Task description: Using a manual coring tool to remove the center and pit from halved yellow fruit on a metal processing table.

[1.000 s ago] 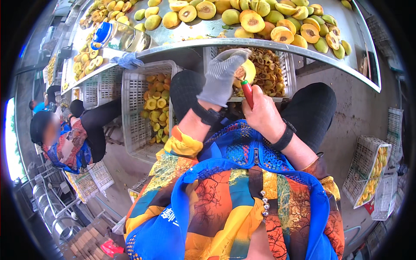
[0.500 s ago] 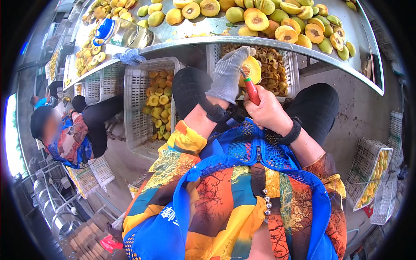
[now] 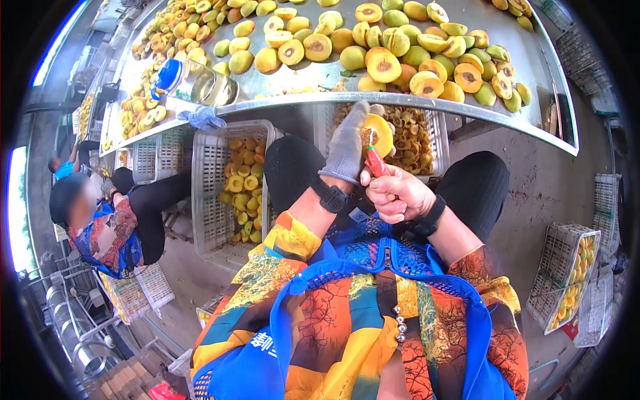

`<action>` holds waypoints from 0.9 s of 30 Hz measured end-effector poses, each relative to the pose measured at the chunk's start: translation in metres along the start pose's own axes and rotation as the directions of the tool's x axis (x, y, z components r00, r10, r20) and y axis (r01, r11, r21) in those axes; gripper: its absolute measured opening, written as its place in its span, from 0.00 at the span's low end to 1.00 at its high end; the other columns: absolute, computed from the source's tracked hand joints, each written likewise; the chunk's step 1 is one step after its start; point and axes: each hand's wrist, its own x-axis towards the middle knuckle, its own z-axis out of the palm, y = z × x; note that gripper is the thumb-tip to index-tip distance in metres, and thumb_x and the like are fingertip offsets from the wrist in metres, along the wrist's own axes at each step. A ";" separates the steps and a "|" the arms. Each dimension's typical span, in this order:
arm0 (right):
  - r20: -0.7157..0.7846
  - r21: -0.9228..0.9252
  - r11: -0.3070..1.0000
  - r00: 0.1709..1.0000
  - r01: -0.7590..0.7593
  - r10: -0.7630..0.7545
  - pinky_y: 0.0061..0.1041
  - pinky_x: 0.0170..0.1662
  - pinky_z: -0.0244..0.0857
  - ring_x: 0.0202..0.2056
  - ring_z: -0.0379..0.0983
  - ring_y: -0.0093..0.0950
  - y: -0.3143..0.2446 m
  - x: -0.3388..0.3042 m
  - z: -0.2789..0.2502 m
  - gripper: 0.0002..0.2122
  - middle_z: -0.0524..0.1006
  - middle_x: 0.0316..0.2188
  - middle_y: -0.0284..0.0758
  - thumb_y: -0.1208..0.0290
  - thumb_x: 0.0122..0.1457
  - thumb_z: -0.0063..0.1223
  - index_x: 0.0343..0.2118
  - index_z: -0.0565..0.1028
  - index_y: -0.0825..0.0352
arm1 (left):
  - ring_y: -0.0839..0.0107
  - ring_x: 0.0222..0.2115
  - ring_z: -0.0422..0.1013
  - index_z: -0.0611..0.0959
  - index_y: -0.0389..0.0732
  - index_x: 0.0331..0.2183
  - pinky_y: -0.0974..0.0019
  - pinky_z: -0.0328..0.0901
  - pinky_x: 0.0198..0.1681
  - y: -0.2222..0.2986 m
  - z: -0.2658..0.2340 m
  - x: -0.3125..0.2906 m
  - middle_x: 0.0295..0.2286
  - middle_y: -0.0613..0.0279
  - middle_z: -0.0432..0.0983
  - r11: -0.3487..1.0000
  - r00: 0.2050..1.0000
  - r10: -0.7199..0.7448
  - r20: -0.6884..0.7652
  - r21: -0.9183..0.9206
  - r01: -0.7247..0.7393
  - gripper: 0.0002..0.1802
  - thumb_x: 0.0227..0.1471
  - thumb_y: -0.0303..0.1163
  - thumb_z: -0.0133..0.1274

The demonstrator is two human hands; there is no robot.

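My left hand [image 3: 347, 147], in a grey glove, grips a yellow peach half [image 3: 381, 135] just in front of the metal table's edge. My bare right hand [image 3: 401, 195] is wrapped round a red-handled hand tool [image 3: 376, 162]. The tool's thin metal tip meets the cut face of the peach half; how deep it goes is hidden. Beneath both hands, between my knees, a white crate [image 3: 438, 135] holds many brown-orange peach scraps [image 3: 415, 143]. To its left, another white crate [image 3: 203, 200] holds yellow peach halves [image 3: 244, 187].
Peaches and halves [image 3: 383, 65] lie across the metal table [image 3: 280, 87]. A blue-capped clear jar [image 3: 210, 85] lies beside a grey-blue glove [image 3: 202, 119] at its edge. Another person [image 3: 110, 217] sits at left. Filled crates [image 3: 563, 273] stand on the floor at right.
The tool has turned more upright, and the peach half has tilted in my left hand. My right hand has shifted slightly downward. The whole view has moved a little.
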 end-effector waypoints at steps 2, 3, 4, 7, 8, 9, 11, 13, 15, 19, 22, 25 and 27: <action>0.072 -0.035 0.998 0.996 0.058 -0.056 0.15 0.09 0.48 0.08 0.49 0.13 -0.006 0.004 0.005 0.05 0.56 0.12 0.24 0.75 0.57 0.41 0.36 0.65 0.63 | 0.68 0.19 0.71 0.74 0.40 0.32 0.70 0.68 0.19 0.013 -0.011 0.010 0.25 0.58 0.73 0.983 0.985 0.165 -0.060 -0.070 -0.169 0.16 0.54 0.43 0.44; 0.141 -0.015 0.982 0.973 0.187 -0.184 0.15 0.09 0.48 0.08 0.49 0.13 -0.012 -0.003 0.012 0.05 0.56 0.12 0.24 0.75 0.58 0.41 0.36 0.65 0.63 | 0.69 0.22 0.71 0.74 0.40 0.33 0.70 0.68 0.21 0.024 -0.017 0.006 0.26 0.59 0.73 0.961 0.963 0.261 -0.068 0.112 -0.253 0.14 0.53 0.41 0.45; 0.221 0.025 0.953 0.928 0.303 -0.301 0.15 0.10 0.49 0.08 0.50 0.13 -0.016 -0.004 0.015 0.04 0.56 0.12 0.24 0.75 0.58 0.41 0.36 0.65 0.63 | 0.70 0.25 0.72 0.75 0.39 0.33 0.70 0.68 0.23 0.041 -0.032 -0.005 0.27 0.60 0.73 0.895 0.929 0.364 -0.070 0.304 -0.327 0.13 0.53 0.39 0.46; -0.281 -0.469 0.877 0.923 0.106 -0.262 0.17 0.09 0.49 0.07 0.52 0.14 -0.032 -0.015 0.015 0.03 0.59 0.12 0.26 0.74 0.55 0.43 0.32 0.65 0.64 | 0.74 0.31 0.72 0.80 0.37 0.34 0.73 0.66 0.34 0.087 -0.095 -0.020 0.29 0.62 0.75 0.662 0.689 0.684 -0.238 0.600 -0.450 0.13 0.47 0.35 0.54; -0.476 -0.653 0.752 0.823 -0.095 -0.310 0.18 0.09 0.49 0.08 0.54 0.15 -0.033 -0.018 0.009 0.02 0.60 0.11 0.26 0.73 0.54 0.44 0.30 0.65 0.64 | 0.70 0.31 0.73 0.81 0.38 0.34 0.71 0.66 0.36 0.097 -0.104 -0.036 0.30 0.59 0.76 0.380 0.634 0.773 -0.027 0.820 -0.429 0.14 0.46 0.37 0.55; -0.526 -0.785 0.566 0.755 -0.253 -0.392 0.19 0.10 0.51 0.08 0.58 0.18 -0.030 -0.021 0.006 0.04 0.62 0.08 0.27 0.71 0.51 0.45 0.25 0.66 0.63 | 0.64 0.31 0.72 0.81 0.39 0.34 0.66 0.66 0.38 0.117 -0.102 -0.059 0.30 0.56 0.76 -0.374 0.518 0.799 0.305 0.927 0.032 0.15 0.44 0.37 0.57; -0.511 -0.832 0.480 0.720 -0.277 -0.470 0.22 0.11 0.54 0.08 0.60 0.20 -0.016 -0.008 -0.013 0.06 0.63 0.07 0.28 0.71 0.49 0.43 0.18 0.65 0.61 | 0.60 0.34 0.71 0.81 0.41 0.34 0.63 0.65 0.40 0.134 -0.133 -0.063 0.33 0.54 0.75 -0.333 0.405 0.869 0.282 0.941 0.058 0.16 0.42 0.39 0.59; -0.431 -0.902 0.305 0.671 -0.305 -0.603 0.26 0.13 0.58 0.11 0.64 0.23 0.002 -0.001 -0.037 0.05 0.67 0.10 0.31 0.69 0.48 0.46 0.20 0.67 0.63 | 0.59 0.31 0.72 0.80 0.40 0.35 0.61 0.66 0.37 0.119 -0.135 -0.023 0.33 0.53 0.75 -0.176 0.390 0.899 0.201 0.979 -0.101 0.17 0.43 0.40 0.57; -0.475 -0.877 0.372 0.657 -0.303 -0.585 0.28 0.16 0.61 0.13 0.67 0.26 0.013 0.002 -0.031 0.07 0.70 0.12 0.34 0.68 0.48 0.49 0.25 0.70 0.67 | 0.57 0.27 0.73 0.79 0.42 0.38 0.59 0.66 0.32 0.111 -0.079 -0.011 0.27 0.53 0.76 -0.345 0.565 0.785 0.255 0.937 0.057 0.23 0.41 0.47 0.57; -0.215 -0.970 0.091 0.625 -0.224 -0.751 0.28 0.20 0.64 0.16 0.71 0.27 0.025 -0.001 -0.055 0.10 0.72 0.16 0.38 0.65 0.49 0.50 0.29 0.69 0.68 | 0.54 0.23 0.72 0.74 0.47 0.40 0.54 0.64 0.25 0.074 -0.001 0.051 0.20 0.52 0.75 -0.496 0.629 0.598 0.496 0.846 -0.197 0.26 0.43 0.55 0.49; -0.235 -0.969 0.146 0.572 -0.198 -0.786 0.28 0.22 0.64 0.17 0.71 0.29 0.019 -0.015 -0.053 0.12 0.72 0.16 0.40 0.65 0.49 0.52 0.29 0.69 0.69 | 0.55 0.25 0.73 0.74 0.47 0.37 0.53 0.64 0.26 0.063 0.041 0.082 0.23 0.51 0.75 -0.527 0.833 0.381 0.402 0.834 -0.162 0.25 0.42 0.55 0.50; -0.414 -0.909 0.355 0.569 -0.218 -0.710 0.28 0.26 0.64 0.21 0.70 0.26 0.013 -0.026 -0.046 0.11 0.71 0.17 0.34 0.65 0.50 0.52 0.29 0.69 0.68 | 0.56 0.36 0.71 0.74 0.46 0.40 0.54 0.66 0.36 0.056 0.041 0.122 0.34 0.47 0.73 -0.439 0.894 0.242 0.378 0.864 -0.246 0.28 0.38 0.51 0.56; -0.391 -0.920 0.302 0.535 -0.250 -0.749 0.28 0.26 0.64 0.21 0.70 0.26 0.003 -0.031 -0.031 0.11 0.71 0.18 0.35 0.64 0.50 0.52 0.29 0.69 0.68 | 0.56 0.36 0.71 0.74 0.46 0.41 0.55 0.66 0.37 0.063 0.042 0.125 0.35 0.49 0.73 -0.417 0.880 0.245 0.407 0.864 -0.283 0.28 0.37 0.50 0.57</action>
